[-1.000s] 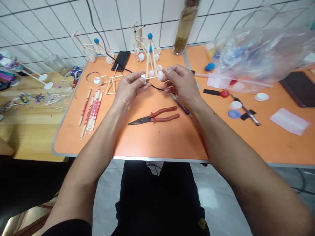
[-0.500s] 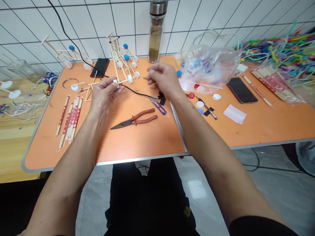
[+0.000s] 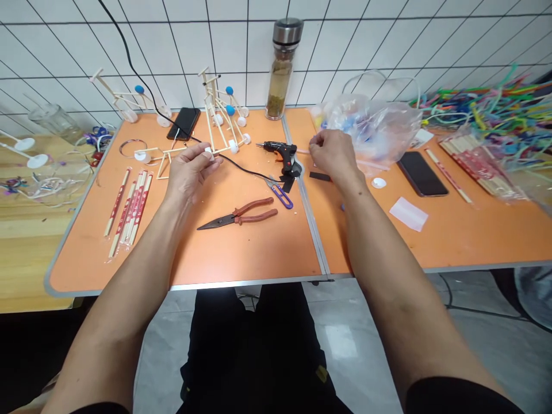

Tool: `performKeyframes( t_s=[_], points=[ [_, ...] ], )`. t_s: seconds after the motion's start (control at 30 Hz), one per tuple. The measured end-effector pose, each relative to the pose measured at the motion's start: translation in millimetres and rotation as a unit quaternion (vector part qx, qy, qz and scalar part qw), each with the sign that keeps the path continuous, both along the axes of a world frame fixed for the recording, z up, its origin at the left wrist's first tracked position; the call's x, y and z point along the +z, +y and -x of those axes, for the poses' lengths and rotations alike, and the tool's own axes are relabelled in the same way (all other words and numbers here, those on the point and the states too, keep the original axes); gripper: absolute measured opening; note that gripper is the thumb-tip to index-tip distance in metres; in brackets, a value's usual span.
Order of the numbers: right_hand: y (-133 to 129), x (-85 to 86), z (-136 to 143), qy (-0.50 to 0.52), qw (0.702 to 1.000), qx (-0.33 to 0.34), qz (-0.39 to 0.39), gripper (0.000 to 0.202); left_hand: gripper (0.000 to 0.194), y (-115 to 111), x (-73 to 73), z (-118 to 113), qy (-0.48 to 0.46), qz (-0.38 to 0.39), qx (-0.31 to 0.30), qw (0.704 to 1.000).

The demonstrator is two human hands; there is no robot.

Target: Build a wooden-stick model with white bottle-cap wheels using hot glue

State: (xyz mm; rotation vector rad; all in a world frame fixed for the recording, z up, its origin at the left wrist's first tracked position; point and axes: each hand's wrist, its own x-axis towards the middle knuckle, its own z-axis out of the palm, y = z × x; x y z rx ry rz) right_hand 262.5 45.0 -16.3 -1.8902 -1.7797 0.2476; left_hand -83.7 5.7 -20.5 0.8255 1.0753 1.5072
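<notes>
My left hand (image 3: 192, 169) is closed in a pinch on a small white piece (image 3: 209, 151), at the near end of a wooden stick model (image 3: 221, 129) with white wheels and blue balls. Over the right part of the table, my right hand (image 3: 334, 152) is curled downward beside the clear plastic bag (image 3: 366, 123); what its fingers hold, if anything, is hidden. Between the hands lies a black glue gun (image 3: 282, 154), its nozzle pointing left. Purple-handled snips (image 3: 281, 194) and red-handled pliers (image 3: 237, 214) rest nearer to me.
Wrapped sticks (image 3: 133, 207) lie at left, with another stick model (image 3: 125, 98) behind. A tea bottle (image 3: 280, 69) stands at the wall. To the right are a phone (image 3: 422, 173), a white disc (image 3: 378, 183), stick packs (image 3: 483, 164) and colourful strands (image 3: 487, 103).
My right hand has moved right, from over the glue gun to beside the plastic bag, uncovering the gun. My left hand keeps its pinch. The view has shifted slightly.
</notes>
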Motion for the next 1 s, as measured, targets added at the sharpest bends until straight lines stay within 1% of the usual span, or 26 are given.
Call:
performKeyframes(
  t_s=[0.03, 0.1, 0.2, 0.3, 0.47, 0.57, 0.73, 0.8, 0.9, 0.97, 1.0],
  points=[
    [-3.3, 2.4, 6.5, -0.001, 1.000, -0.017, 0.015, 0.017, 0.019, 0.0, 0.2, -0.4, 0.000, 0.000, 0.001, 1.000],
    [-10.9, 6.5, 21.8, 0.005, 0.998, -0.006, 0.060, 0.022, 0.018, -0.2, 0.8, -1.1, 0.000, 0.000, 0.002, 1.000],
    [-18.2, 9.1, 42.3, -0.012, 0.994, -0.001, 0.111, 0.028, 0.019, -0.7, 0.9, -1.9, -0.002, 0.006, -0.003, 1.000],
    [-15.1, 8.0, 54.7, -0.035, 0.988, -0.017, 0.146, 0.031, 0.019, -1.3, 0.2, -2.9, -0.010, 0.010, -0.004, 1.000],
    [-2.2, 1.6, 66.1, -0.051, 0.981, -0.060, 0.177, 0.050, 0.020, -3.3, 0.7, -3.4, -0.033, 0.000, -0.011, 0.999],
    [-1.5, -2.0, 68.6, -0.039, 0.981, -0.092, 0.164, 0.051, 0.020, -3.3, 2.0, -2.3, -0.039, 0.001, -0.014, 0.999],
    [-8.6, -6.8, 59.8, 0.016, 0.987, -0.113, 0.113, 0.039, 0.019, -1.4, 4.1, -0.9, -0.055, -0.004, -0.008, 0.998],
    [-11.7, -8.8, 55.9, 0.059, 0.987, -0.118, 0.093, 0.033, 0.019, -1.2, 4.8, -0.4, -0.056, -0.004, -0.008, 0.998],
    [-16.1, -10.8, 55.1, 0.135, 0.984, -0.113, 0.034, 0.025, 0.017, -1.3, 5.5, 1.1, -0.055, -0.003, -0.004, 0.998],
    [-19.6, -10.9, 58.2, 0.216, 0.972, -0.095, 0.002, 0.023, 0.015, -1.2, 5.9, 2.9, -0.055, -0.005, -0.001, 0.998],
    [-21.5, -10.6, 60.5, 0.270, 0.960, -0.077, -0.005, 0.020, 0.015, -1.0, 6.1, 3.8, -0.055, -0.007, 0.001, 0.998]
  ],
)
